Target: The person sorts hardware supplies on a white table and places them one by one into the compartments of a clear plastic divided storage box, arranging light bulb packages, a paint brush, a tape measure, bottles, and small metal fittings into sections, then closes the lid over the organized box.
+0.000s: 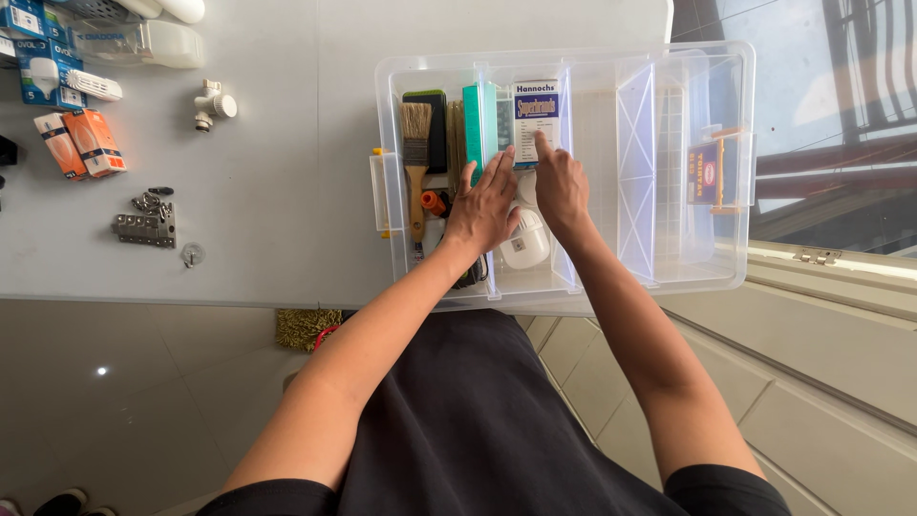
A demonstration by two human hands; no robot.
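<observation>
A clear plastic storage box [731, 167] with dividers sits on a grey table. My right hand [561, 186] reaches into its middle section, with the index finger pressing on a small white and blue carton [534, 110]. My left hand [484, 205] lies flat with fingers spread beside it, over a teal box [478, 119] and near a white round bulb-like item [525, 244]. A paintbrush [415, 158] with a wooden handle lies in the left section, next to a dark flat object [435, 119]. Neither hand grips anything that I can see.
On the table's left lie orange boxes [81, 143], blue and white bulb cartons [43, 67], a white pipe fitting [212, 105], and metal brackets with screws [148, 220]. A small dark packet [705, 172] stands in the box's right section. Tiled floor lies below the table.
</observation>
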